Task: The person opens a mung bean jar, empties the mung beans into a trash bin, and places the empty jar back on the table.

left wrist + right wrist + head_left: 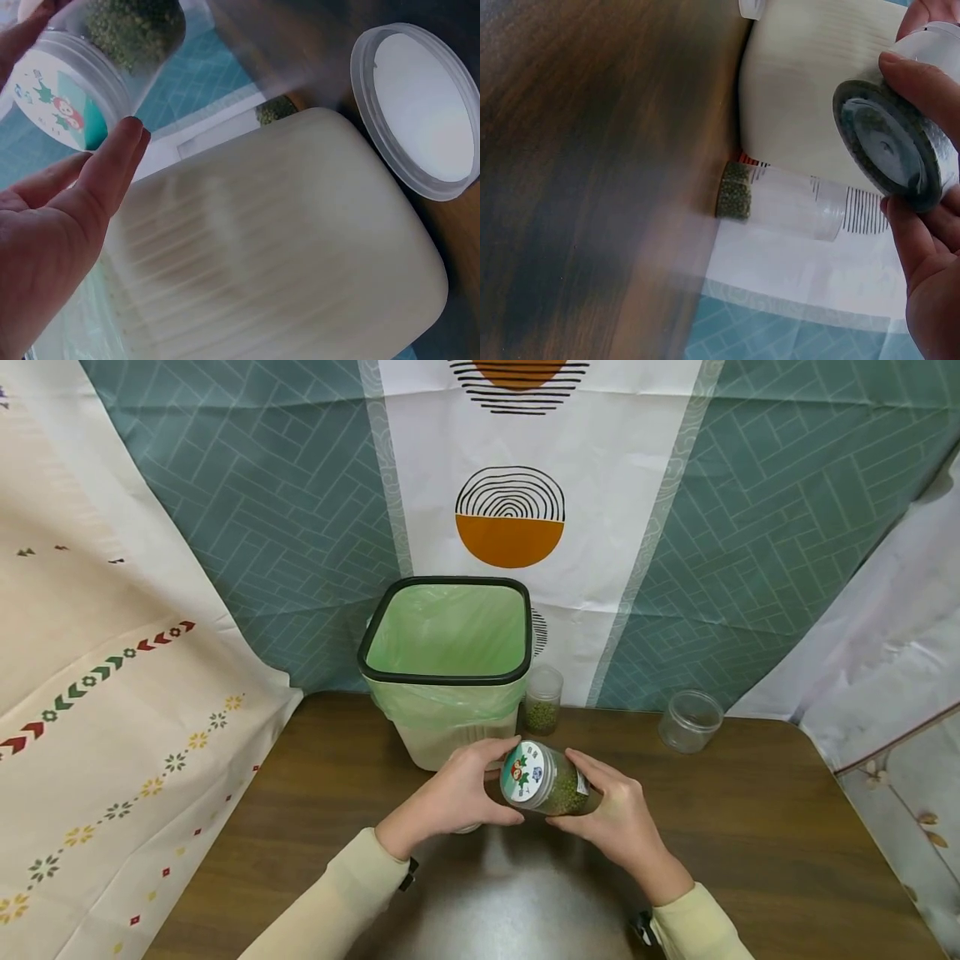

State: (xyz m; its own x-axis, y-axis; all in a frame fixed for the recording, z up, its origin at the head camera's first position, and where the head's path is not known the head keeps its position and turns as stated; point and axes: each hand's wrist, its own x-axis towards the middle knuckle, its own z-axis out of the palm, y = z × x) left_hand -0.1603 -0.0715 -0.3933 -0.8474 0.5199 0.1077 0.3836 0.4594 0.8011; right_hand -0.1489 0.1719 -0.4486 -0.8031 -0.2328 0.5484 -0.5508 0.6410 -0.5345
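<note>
A clear plastic jar (564, 785) of green beans is held tilted in front of the bin, its printed lid (522, 772) turned to the left. My right hand (618, 810) grips the jar's body near its base, thumb below and fingers above. At the lid end is my left hand (468, 785), its thumb and fingers spanning the lid, with a fingertip right at the rim in the left wrist view. The jar's round bottom (889, 142) faces the right wrist camera. A loose round lid (424, 105) with a white inside lies on the table beneath the left hand.
Behind the hands stands a cream bin (450, 727) with a black rim and a green liner. Beside it is a clear open container (543, 693) with green beans in its bottom. Farther right, an empty clear jar (690, 722) stands near the back edge of the wooden table (780, 843).
</note>
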